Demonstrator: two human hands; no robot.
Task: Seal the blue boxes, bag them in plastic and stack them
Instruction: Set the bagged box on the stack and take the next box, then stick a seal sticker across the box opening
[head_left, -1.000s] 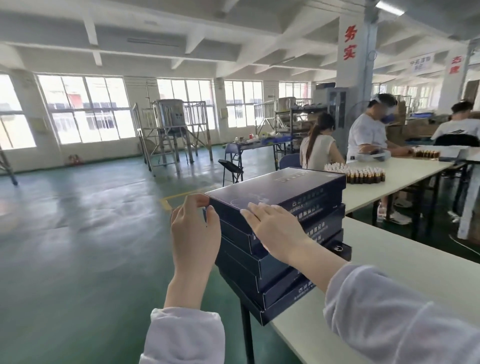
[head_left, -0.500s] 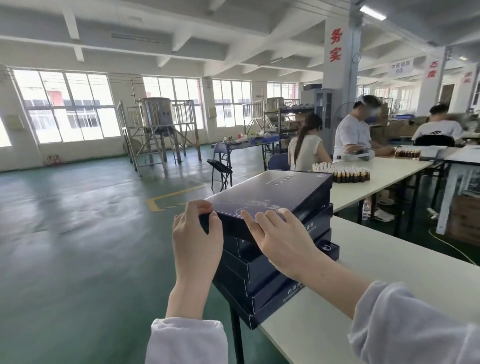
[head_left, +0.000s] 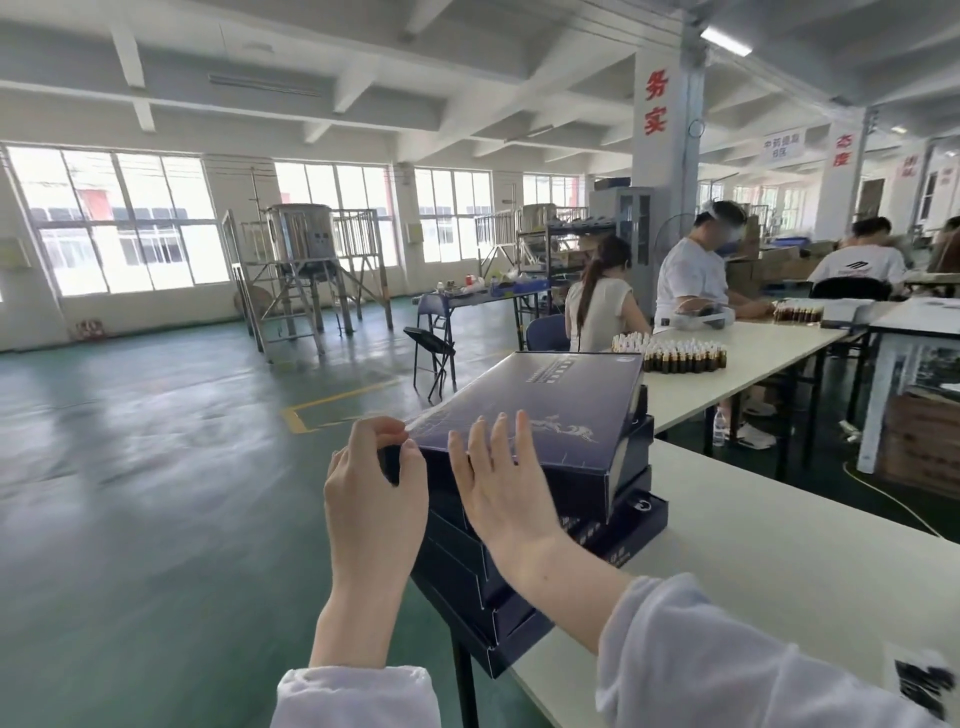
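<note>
Looking from the head view: the top blue box lies on a stack of blue boxes, slightly askew to those under it. The stack stands at the near left end of a white tabletop, and its lowest box juts past the edge.

Left hand: at the near left corner of the top blue box. Thumb and curled fingers pinch that corner. A thin pale edge shows at the fingertips; cannot tell whether it is clear film.

Right hand: laid flat on the lid near its front edge, just beside the left hand. Its fingers are straight, slightly spread, and grip nothing. Both wrists come out of white sleeves.

Box lid: dark blue, with a pale horse-like print right of the right hand. Side faces of the lower boxes carry white lettering, too small to read.

Beyond: rows of brown bottles stand on the far table, where seated people work. A folding chair stands on the green floor. A steel tank sits on a raised frame by the windows. The white pillar carries red characters.
</note>
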